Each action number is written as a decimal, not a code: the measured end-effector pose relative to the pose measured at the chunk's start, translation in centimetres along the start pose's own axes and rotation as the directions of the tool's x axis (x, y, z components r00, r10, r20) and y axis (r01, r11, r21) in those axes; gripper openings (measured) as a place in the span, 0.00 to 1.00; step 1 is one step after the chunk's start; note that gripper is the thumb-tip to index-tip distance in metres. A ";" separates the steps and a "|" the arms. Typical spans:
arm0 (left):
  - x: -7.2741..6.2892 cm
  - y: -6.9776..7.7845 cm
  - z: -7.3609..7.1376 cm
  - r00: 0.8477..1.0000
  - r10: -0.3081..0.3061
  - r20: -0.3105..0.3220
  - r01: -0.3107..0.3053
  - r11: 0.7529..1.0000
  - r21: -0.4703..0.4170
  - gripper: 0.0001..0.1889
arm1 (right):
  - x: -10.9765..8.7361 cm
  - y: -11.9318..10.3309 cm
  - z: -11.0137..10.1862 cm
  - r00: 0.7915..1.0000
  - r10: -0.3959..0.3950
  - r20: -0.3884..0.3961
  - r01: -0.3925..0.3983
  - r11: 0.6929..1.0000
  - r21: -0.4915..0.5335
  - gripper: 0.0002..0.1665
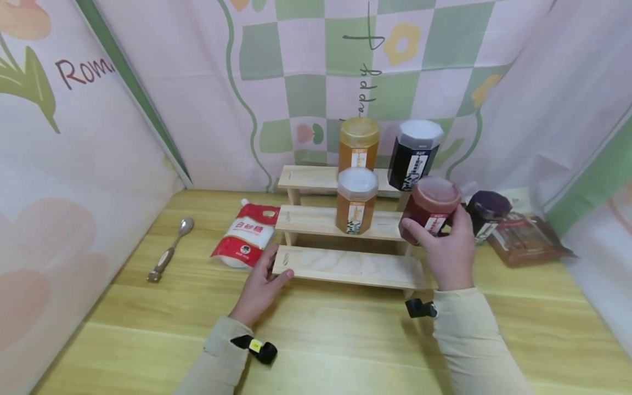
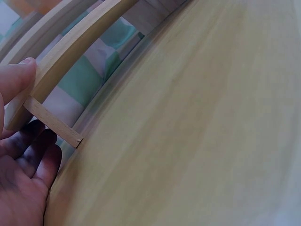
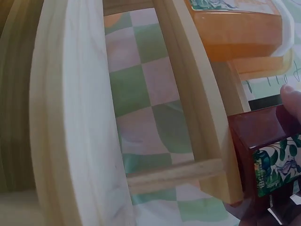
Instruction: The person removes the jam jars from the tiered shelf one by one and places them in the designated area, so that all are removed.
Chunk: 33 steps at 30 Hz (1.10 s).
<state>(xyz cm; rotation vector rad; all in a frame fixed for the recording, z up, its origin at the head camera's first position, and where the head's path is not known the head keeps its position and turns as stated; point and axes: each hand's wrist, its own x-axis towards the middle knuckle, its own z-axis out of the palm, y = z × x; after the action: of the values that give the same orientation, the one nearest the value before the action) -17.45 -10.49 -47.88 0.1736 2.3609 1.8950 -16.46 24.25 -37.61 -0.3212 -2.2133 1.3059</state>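
My right hand (image 1: 451, 255) grips a dark red, octagonal jar (image 1: 419, 211) with a pinkish lid, thumb on one side and fingers round the other. The jar is at the right end of the middle tier of a three-tier wooden display stand (image 1: 345, 266). In the right wrist view the red jar's (image 3: 258, 125) side is right at that tier's edge. My left hand (image 1: 259, 291) holds the left end of the lowest tier, its thumb (image 2: 21, 75) over the board and fingers under it. An amber jar (image 1: 355, 211) with a whitish lid stands mid-tier.
On the top tier stand a yellow-lidded jar (image 1: 359, 134) and a dark, white-lidded jar (image 1: 417, 156). Right of the stand are a dark-lidded jar (image 1: 487, 208) and a brown packet (image 1: 528, 241). A red-and-white sugar bag (image 1: 247, 233) and a spoon (image 1: 170, 247) lie left.
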 end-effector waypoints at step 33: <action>0.1 -0.3 0.0 1.000 0.021 0.005 -0.021 1.000 -0.009 0.41 | -0.2 0.5 2.6 0.996 -0.010 0.083 0.008 1.000 0.024 0.50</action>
<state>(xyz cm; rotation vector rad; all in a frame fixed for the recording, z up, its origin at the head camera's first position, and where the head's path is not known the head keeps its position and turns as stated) -17.60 -10.55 -48.14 0.2027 2.3561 1.9113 -17.81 22.53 -39.14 -0.2520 -2.2640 1.3623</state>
